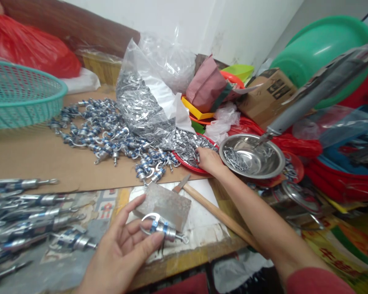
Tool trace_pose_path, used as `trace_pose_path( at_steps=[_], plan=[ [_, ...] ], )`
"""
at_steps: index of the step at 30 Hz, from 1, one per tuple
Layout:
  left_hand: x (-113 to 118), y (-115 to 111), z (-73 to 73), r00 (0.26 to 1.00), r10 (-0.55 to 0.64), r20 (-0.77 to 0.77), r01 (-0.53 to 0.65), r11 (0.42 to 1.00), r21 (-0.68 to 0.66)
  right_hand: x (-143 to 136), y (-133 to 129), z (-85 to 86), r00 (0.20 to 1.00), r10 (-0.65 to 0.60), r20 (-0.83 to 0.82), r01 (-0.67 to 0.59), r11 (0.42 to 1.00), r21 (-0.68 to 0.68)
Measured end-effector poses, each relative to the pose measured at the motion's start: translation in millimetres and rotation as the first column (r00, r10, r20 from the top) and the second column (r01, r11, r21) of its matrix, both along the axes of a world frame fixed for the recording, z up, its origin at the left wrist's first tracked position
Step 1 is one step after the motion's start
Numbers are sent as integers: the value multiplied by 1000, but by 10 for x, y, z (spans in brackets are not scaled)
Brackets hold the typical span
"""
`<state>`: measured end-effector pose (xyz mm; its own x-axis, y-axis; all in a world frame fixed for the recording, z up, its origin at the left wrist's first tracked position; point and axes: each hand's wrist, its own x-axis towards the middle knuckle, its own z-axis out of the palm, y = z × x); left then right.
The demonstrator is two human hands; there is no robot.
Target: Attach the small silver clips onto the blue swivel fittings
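Observation:
My left hand (pixel 125 237) holds a small silver and blue metal fitting (pixel 162 228) between thumb and fingers. A curved hook stands up at one end of this fitting, and a small eyelet is at the other. Right behind it lies a flat metal block (pixel 165 204). My right hand (pixel 209 161) reaches into a red tray (pixel 199 169) heaped with small metal pieces (pixel 187 145). Its fingers are bent down into the heap and their tips are partly hidden. A hammer (pixel 214 208) rests beside the block, under my right forearm.
Many similar fittings (pixel 95 122) are piled on cardboard, with blurred rows (pixel 33 216) at left. A clear bag (pixel 138 106) of metal pieces leans over the tray. At right stand a steel bowl (pixel 263 171) and a grey-handled tool (pixel 319 90). A teal basket (pixel 24 98) sits left.

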<state>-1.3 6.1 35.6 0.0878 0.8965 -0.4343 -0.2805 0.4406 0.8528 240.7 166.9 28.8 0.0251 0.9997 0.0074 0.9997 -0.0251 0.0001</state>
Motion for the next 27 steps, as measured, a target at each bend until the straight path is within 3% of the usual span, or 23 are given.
trace_pose_path(
  at_steps=[8,12,14,16,18,19,23,27],
  plan=[
    [-6,9,-13,1000,14,-24,-13,1000,12,145,1,89,976,73,-203,-60,996,70],
    [0,8,-45,999,26,-39,-26,999,19,-121,-345,257,890,196,-411,-148,978,146],
    [2,9,-59,999,29,-32,-29,999,20,-318,-634,327,798,308,-518,-262,951,162],
    [2,10,-65,999,34,-30,-34,999,21,-497,-928,355,606,505,-615,-449,855,259],
    [0,12,-66,999,27,-25,-26,999,28,-626,-1160,328,436,679,-591,-562,718,410],
    [-1,12,-66,1000,19,-18,-19,999,33,-669,-1240,298,393,741,-544,-582,658,477],
    [-4,13,-67,999,3,36,-4,999,42,-745,-1349,166,417,834,-362,-582,550,598],
    [-6,7,-66,998,4,55,-6,999,39,-776,-1389,173,513,814,-272,-643,574,507]
  ],
)
